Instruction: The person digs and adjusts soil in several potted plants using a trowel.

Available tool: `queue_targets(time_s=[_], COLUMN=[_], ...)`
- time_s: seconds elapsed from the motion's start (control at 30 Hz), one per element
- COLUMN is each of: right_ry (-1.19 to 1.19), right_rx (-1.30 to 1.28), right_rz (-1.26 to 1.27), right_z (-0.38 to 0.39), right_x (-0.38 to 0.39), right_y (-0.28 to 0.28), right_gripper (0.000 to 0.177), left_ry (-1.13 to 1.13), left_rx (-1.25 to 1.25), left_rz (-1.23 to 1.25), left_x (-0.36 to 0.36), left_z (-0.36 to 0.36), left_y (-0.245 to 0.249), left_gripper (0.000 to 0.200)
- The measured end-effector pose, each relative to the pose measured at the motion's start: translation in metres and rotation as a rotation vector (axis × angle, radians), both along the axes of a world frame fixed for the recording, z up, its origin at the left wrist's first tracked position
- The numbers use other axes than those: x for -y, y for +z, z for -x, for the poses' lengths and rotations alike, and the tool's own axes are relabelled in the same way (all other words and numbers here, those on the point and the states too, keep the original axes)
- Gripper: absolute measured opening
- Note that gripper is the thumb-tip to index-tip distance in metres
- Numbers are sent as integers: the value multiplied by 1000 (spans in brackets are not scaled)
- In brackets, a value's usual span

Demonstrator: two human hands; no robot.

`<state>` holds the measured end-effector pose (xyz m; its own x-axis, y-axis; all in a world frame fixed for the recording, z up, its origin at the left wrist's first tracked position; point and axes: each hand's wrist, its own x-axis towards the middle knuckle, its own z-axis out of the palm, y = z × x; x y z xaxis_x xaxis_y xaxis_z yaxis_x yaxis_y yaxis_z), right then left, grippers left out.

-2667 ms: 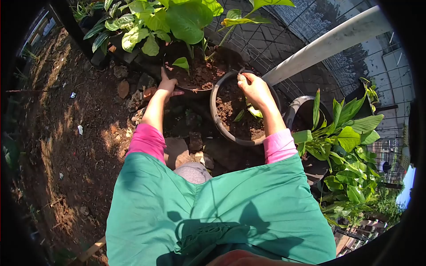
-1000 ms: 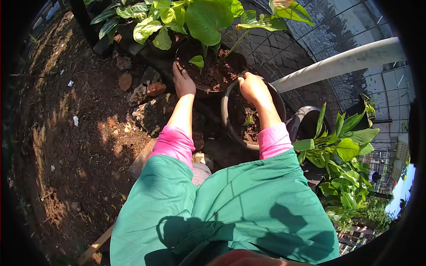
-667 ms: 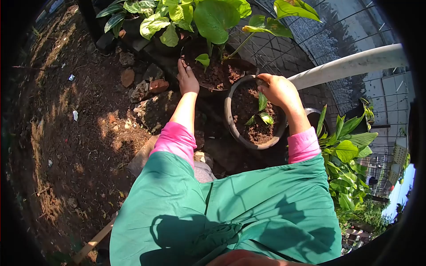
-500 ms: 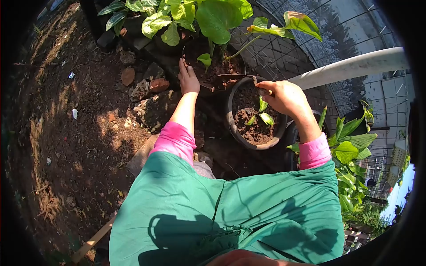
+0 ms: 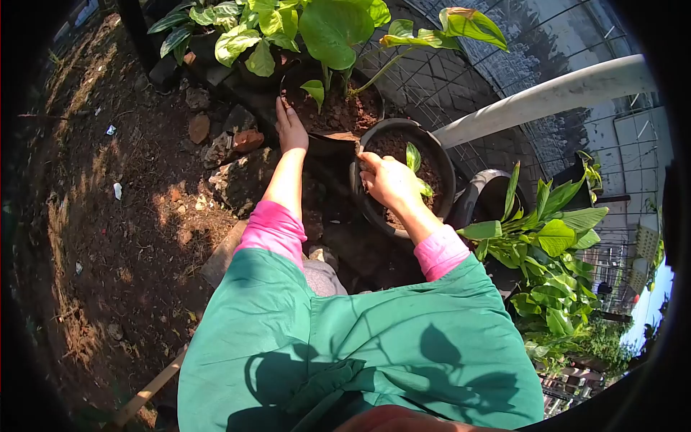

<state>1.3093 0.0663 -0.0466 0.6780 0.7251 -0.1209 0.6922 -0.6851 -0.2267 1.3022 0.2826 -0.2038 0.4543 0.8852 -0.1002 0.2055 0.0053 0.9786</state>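
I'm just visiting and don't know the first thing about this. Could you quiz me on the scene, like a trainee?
1. True or false: the left hand is at the edge of the pot with the large-leaved plant.
2. What colour are the sleeve cuffs? A) blue B) pink C) white
3. Fill in: nearer the pale pole is the ____.

Key: 1 true; 2 B; 3 right hand.

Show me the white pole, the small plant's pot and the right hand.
White pole [image 5: 547, 99]: head view, middle of its length.
Small plant's pot [image 5: 448, 173]: head view, right rim.
Right hand [image 5: 394, 184]: head view, its back.
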Motion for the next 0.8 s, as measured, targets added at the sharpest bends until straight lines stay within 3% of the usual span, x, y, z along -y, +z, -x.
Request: queue_targets(time_s=[0.1,0.37,0.57,0.63,0.67,0.77,0.8], right_ry=[-103,-152,-180,-340,-286,-277,-292], right_rx=[-169,-140,-402,-693,-662,-907,-835], right_rz=[-137,-99,-185,-110,-178,-211,-175], right_z=[6,6,-38,-45,-48,-85,-74], right_x=[-6,-39,-13,-2,-1,1,-3], right_y=[-8,-18,-11,17,19,11,43], right_gripper=[36,36,41,39,39,33,30], left_ry=[-9,-21,-29,-36,-40,-41,-29], left_rx=[1,39,24,22,29,-2,-28], left_rz=[-26,-58,-90,-97,-80,-56,-45], left_x=[2,-1,-5,-2,-2,0,-1], left_z=[1,3,0,3,4,7,7], left_y=[-1,-2,-6,-8,-3,5,7], left_gripper=[51,51,51,51,51,51,51])
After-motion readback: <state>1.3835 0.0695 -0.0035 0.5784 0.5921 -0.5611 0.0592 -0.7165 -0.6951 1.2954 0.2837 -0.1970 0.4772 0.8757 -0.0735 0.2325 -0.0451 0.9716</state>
